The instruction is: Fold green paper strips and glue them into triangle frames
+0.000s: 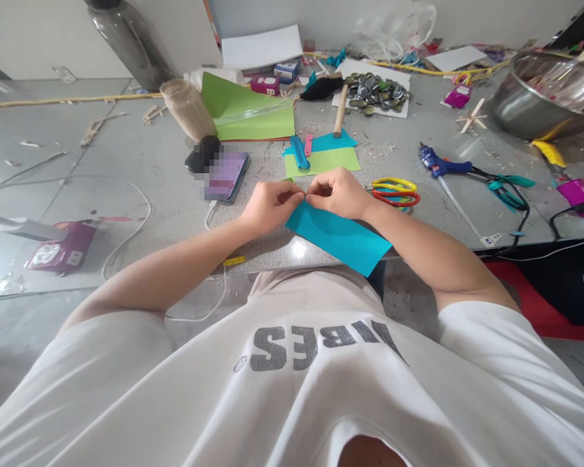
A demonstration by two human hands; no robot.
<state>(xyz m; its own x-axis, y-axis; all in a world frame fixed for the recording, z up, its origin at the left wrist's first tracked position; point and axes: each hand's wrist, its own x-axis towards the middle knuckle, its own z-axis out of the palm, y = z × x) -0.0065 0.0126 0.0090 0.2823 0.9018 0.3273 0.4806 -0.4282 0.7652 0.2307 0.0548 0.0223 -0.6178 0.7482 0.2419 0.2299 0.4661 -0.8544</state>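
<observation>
A sheet of blue paper (340, 237) slants down from my fingertips, its lower right corner hanging over the table's front edge. My left hand (273, 206) pinches the upper left corner of this sheet. Close beside it, my right hand (338, 193) is also closed in a pinch on the same corner, the two sets of fingertips nearly touching. A scrap of green shows behind the left fingers. Just beyond my hands lie a green paper strip (327, 161), a blue utility knife (300, 153) and a small pink piece (308, 144). Scissors with yellow and red handles (395, 187) rest by my right wrist.
A phone (228, 176) with a cable lies to the left. Green sheets (253, 117), a hammer (340, 111) and a pile of bottle caps (377, 92) are farther back. On the right are a blue glue gun (442, 162) and a metal bowl (516, 104).
</observation>
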